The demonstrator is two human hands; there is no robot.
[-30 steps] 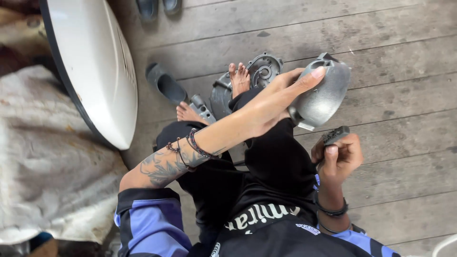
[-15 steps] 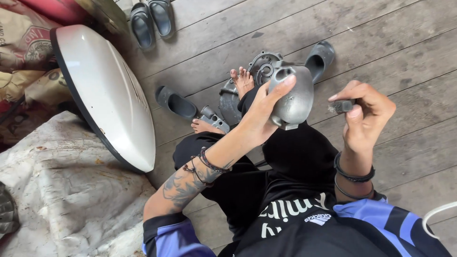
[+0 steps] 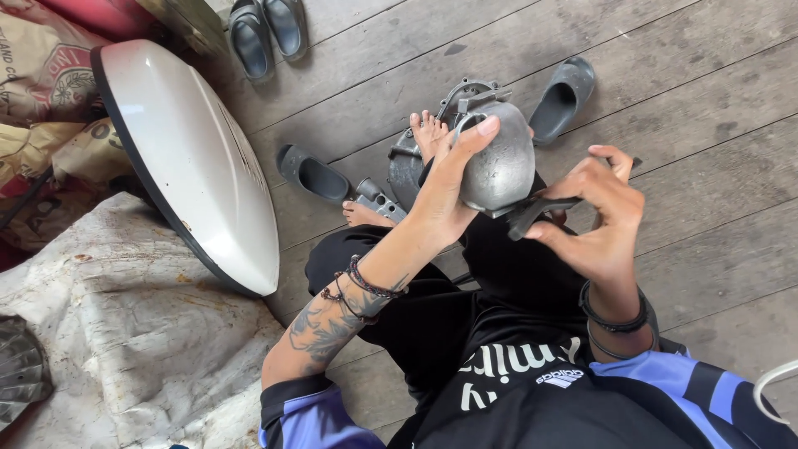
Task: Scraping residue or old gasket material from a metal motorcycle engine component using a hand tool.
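Note:
My left hand [image 3: 453,179] grips a rounded grey metal housing [image 3: 501,166], held up above my lap with the thumb over its top rim. My right hand [image 3: 600,216] pinches a small flat dark part [image 3: 536,212] against the housing's lower right edge. Below, on the plank floor, a second round metal casing [image 3: 407,162] lies under my bare feet [image 3: 428,133].
A large white curved cover [image 3: 187,158] leans at the left on a stained grey cloth [image 3: 125,333]. Dark sandals lie around: a pair [image 3: 266,29] at the top, one [image 3: 312,175] by my foot, one [image 3: 564,100] to the right. Sacks sit at far left.
The housing has turned and come nearer in my left hand. My right hand has moved left from beside it and now presses the dark part against the housing.

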